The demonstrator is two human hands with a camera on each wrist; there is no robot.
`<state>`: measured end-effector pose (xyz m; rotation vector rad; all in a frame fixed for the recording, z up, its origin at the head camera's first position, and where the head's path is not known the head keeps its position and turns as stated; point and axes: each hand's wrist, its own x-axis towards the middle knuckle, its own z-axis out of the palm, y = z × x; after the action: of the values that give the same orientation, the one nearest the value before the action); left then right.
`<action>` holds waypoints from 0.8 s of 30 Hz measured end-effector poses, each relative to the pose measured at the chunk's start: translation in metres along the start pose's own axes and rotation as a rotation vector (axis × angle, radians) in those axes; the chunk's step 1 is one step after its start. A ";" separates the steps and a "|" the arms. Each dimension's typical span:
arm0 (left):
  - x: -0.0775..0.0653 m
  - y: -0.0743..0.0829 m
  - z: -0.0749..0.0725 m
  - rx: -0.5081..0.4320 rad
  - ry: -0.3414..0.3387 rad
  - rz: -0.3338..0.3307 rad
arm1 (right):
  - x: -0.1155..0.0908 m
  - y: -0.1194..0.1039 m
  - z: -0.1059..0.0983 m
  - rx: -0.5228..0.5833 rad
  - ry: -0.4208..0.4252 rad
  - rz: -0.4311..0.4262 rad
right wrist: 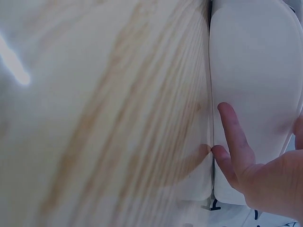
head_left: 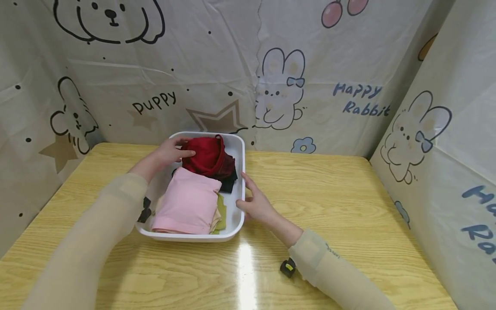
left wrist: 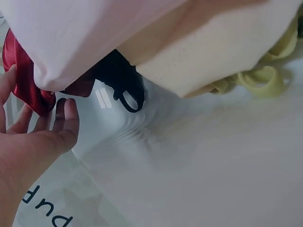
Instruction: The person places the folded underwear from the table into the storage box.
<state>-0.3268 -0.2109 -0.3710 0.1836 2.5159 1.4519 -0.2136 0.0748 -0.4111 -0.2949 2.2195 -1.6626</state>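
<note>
A: What am I seeing at frame centre?
B: I'm watching the left hand (head_left: 170, 153) resting relaxed fingers on the red garment (head_left: 207, 157) at the white tub's (head_left: 239, 146) far end; the right hand (head_left: 257, 202) is lying open against its right wall.
A: Contents?
B: Folded pink cloth (head_left: 187, 202) is lying nearest, over black and yellow-green pieces.
A: Setting?
B: Wooden table (head_left: 329, 198), cartoon curtains (head_left: 310, 64) hanging behind.

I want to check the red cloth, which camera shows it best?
The head view: the red cloth lies whole at the far end of the white bin, with the left hand touching it. The left wrist view catches only a red edge by the fingers. The right wrist view shows none.
</note>
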 end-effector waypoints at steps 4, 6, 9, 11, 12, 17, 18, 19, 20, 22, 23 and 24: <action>-0.004 0.002 -0.003 -0.003 -0.002 0.008 | 0.007 0.013 0.001 -0.004 0.022 -0.008; -0.007 0.003 -0.005 -0.008 -0.002 0.015 | 0.009 0.016 0.001 -0.011 0.031 -0.012; -0.010 0.006 -0.008 -0.013 0.001 0.031 | 0.009 0.015 0.001 -0.021 0.028 -0.019; -0.012 0.008 -0.011 -0.026 0.012 0.041 | 0.009 0.013 -0.001 -0.033 0.012 -0.018; -0.013 0.009 -0.012 -0.023 0.021 0.045 | 0.009 0.011 -0.002 -0.043 0.004 -0.017; -0.019 0.018 -0.017 -0.027 0.065 0.049 | 0.008 0.002 -0.016 -0.093 -0.020 -0.006; -0.021 0.020 -0.018 -0.031 0.073 0.053 | 0.007 0.000 -0.020 -0.102 -0.022 -0.007; -0.023 0.022 -0.019 -0.038 0.077 0.060 | 0.006 -0.002 -0.024 -0.108 -0.027 -0.007; -0.025 0.025 -0.020 -0.043 0.080 0.070 | 0.005 -0.005 -0.028 -0.115 -0.031 -0.006; -0.032 0.031 -0.021 -0.043 0.090 0.093 | 0.001 -0.010 -0.037 -0.139 -0.040 -0.009; -0.034 0.034 -0.021 -0.043 0.095 0.105 | -0.001 -0.012 -0.041 -0.155 -0.043 -0.015; -0.038 0.036 -0.021 -0.043 0.101 0.113 | -0.003 -0.014 -0.045 -0.170 -0.047 -0.021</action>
<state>-0.2958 -0.2191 -0.3240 0.2554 2.5899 1.5946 -0.2293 0.1121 -0.3860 -0.3976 2.3340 -1.4634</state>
